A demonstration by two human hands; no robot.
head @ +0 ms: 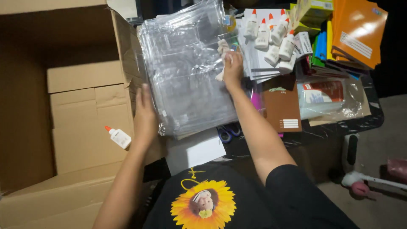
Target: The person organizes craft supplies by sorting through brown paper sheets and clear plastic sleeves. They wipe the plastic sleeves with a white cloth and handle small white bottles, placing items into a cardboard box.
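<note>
Both bare arms extended forward; left hand (145,114) flat, fingers straight; right hand (232,68) farther out, fingers curled.

Tight squeeze on the right, open room on the left.
White glue bottles (273,36) and orange notebooks (356,32) crowd the far table; the brown cardboard box (72,97) gapes open, one small glue bottle (118,136) inside.

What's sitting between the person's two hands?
The stack of clear plastic zip pouches fills the stretch: the left hand rests against its near left edge, the right hand on its right edge. The head camera shows it.
</note>
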